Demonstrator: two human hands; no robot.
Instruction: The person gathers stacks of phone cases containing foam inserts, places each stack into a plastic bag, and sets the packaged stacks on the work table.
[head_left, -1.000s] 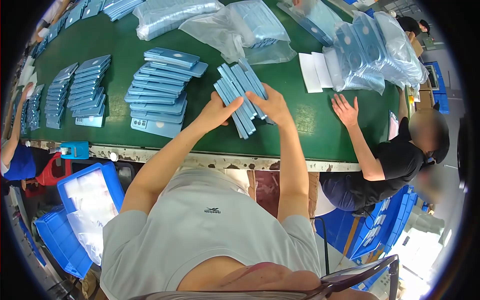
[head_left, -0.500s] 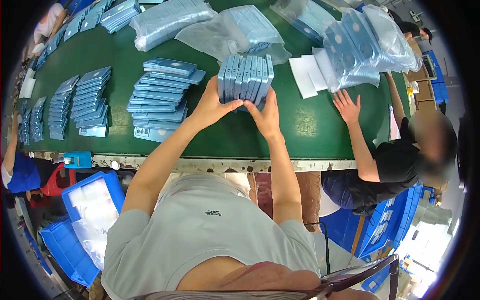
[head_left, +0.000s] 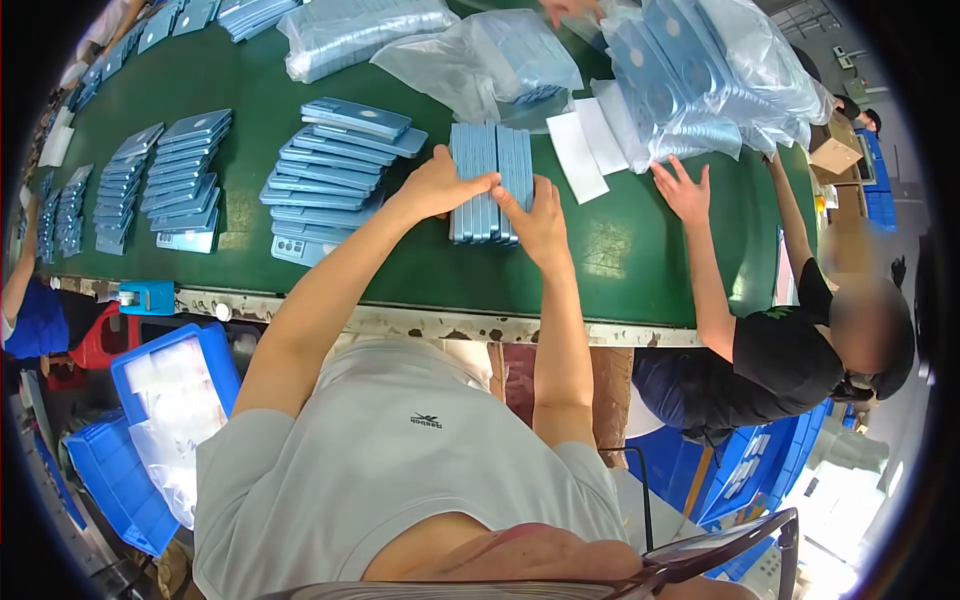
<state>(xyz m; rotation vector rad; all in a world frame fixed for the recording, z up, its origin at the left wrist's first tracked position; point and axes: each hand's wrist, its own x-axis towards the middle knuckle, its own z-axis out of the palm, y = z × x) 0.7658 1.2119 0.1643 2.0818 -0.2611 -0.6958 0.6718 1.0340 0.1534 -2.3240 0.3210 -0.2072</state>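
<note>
Between my hands, a row of several thin blue phone-shaped panels [head_left: 476, 205] stands on edge on the green table [head_left: 400, 275]. My left hand [head_left: 440, 186] presses the row's left side, its thumb across the near part. On the right side my right hand [head_left: 538, 215] wraps round the row, and the two thumbs nearly touch in the middle. A fanned stack of similar panels [head_left: 330, 175] lies just left of my left hand. White sheets [head_left: 578, 160] lie to the right of the row.
More panel stacks [head_left: 185, 175] line the left. Bagged panels [head_left: 365, 35] and an open plastic bag [head_left: 520, 60] lie at the back. A co-worker [head_left: 790, 345] at the right rests a hand near a large bagged pile [head_left: 680, 80]. Blue bins [head_left: 175, 390] are below the table edge.
The row of panels has been turned so that its long edges face up, and its sides are now closer together. The co-worker has reached toward the bagged pile, which has shifted left.
</note>
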